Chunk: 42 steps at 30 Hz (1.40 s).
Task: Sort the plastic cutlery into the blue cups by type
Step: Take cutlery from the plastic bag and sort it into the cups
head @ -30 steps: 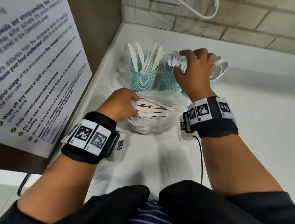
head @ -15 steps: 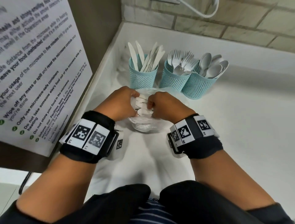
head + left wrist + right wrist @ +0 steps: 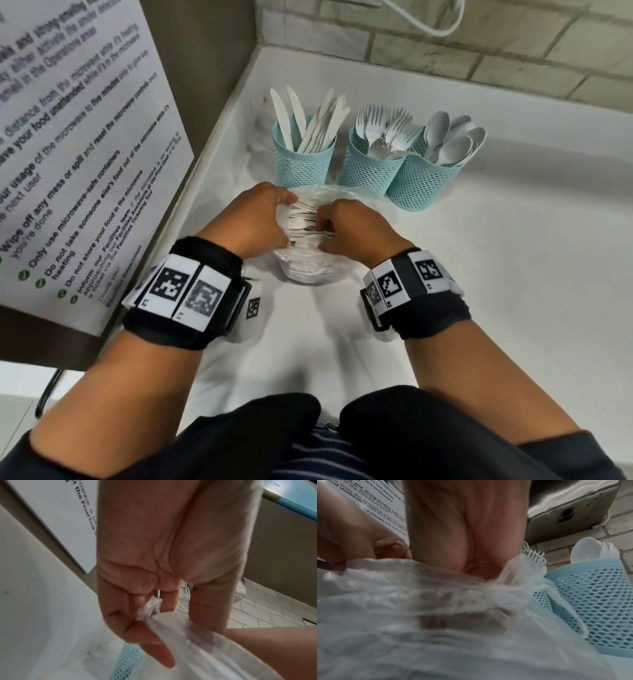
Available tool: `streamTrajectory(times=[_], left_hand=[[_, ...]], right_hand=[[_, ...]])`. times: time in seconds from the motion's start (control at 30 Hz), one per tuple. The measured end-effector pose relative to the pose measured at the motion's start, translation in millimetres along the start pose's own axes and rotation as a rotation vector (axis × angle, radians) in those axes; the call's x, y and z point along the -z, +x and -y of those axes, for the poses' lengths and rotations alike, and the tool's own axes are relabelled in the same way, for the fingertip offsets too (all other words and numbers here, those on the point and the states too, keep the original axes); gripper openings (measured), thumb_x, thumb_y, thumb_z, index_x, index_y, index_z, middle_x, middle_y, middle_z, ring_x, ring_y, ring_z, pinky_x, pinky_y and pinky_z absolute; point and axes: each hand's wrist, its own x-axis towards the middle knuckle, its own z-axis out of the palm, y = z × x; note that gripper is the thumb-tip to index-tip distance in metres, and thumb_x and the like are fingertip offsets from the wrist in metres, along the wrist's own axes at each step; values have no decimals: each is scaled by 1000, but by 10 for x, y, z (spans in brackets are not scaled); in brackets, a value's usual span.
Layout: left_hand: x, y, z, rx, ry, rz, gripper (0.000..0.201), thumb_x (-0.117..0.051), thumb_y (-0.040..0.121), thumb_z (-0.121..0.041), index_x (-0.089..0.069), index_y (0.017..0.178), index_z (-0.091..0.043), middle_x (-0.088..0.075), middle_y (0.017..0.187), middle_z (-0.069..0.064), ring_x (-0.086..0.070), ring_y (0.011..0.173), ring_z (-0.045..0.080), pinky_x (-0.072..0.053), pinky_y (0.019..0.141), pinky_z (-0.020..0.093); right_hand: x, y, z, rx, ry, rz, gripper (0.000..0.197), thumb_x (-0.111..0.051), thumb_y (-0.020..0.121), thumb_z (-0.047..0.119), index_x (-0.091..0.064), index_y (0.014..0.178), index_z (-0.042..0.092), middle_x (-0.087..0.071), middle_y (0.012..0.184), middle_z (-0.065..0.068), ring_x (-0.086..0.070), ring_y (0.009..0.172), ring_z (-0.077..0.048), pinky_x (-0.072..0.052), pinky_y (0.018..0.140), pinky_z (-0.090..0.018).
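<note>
Three blue mesh cups stand at the back: the knife cup [image 3: 303, 161], the fork cup [image 3: 371, 164] and the spoon cup [image 3: 424, 181]. In front of them lies a clear plastic bag [image 3: 308, 270] of white cutlery [image 3: 301, 219]. My left hand [image 3: 286, 219] pinches the bag's left rim [image 3: 154, 609] and holds the mouth apart. My right hand [image 3: 320, 233] reaches into the mouth, fingers and thumb curled round some white handles. Through the plastic [image 3: 402, 615] its fingers [image 3: 462, 620] show blurred. Which type of cutlery it holds is hidden.
A wall panel with a printed notice [image 3: 78, 154] closes the left side. A brick wall [image 3: 479, 51] with a white cable runs along the back. The white counter [image 3: 513, 291] stretches to the right. A metal appliance [image 3: 570, 507] hangs above the cups.
My right hand left the fork cup, came back to the bag and now has its fingers in the bag's mouth. The left hand has kept its hold on the rim.
</note>
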Motion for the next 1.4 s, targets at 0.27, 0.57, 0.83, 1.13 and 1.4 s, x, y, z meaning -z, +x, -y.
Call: streamTrajectory(times=[0.27,0.57,0.83,1.13,1.4], left_hand=[[6,-2,21,-10,-1,-22,65,-71,74,-2,-48,132,-17,-47,132,2,-52,112,23,-31,82,15],[-7,28,47,-9,-14,-28,65,-71,74,-4,-48,132,-19,-47,133,3,-53,112,24,-33,85,18],[-33,65,-13,-68,-45,-234,58,-78,71,-26,-56,123,-16,-46,127,7,-40,121,24,-32,98,27],[-163,85,-312,-142,-857,85,19,-49,95,-19,-59,110,-13,-69,100,5,-68,90,10,-55,84,24],[-281,99,-305,-16,-1008,203,22,-38,99,-24,-57,91,-16,-65,82,5,-66,71,11,-56,67,23]], right_hand=[[-4,-4,-16,8,33,-11,16,-62,81,22,-63,94,13,-65,100,-8,-58,93,-26,-35,68,-26],[157,-43,-114,45,227,30,20,-61,88,18,-60,105,9,-57,91,-1,-50,86,-18,-25,63,-22],[466,-115,-179,15,772,20,12,-64,86,11,-66,97,14,-72,86,-1,-67,80,-14,-49,77,-20],[624,-73,-60,-31,1509,-115,10,-52,90,0,-60,88,5,-72,74,-2,-70,72,-12,-57,67,-23],[490,-64,-46,-151,1260,-96,12,-59,89,14,-63,82,22,-70,86,7,-53,74,-12,-38,67,-24]])
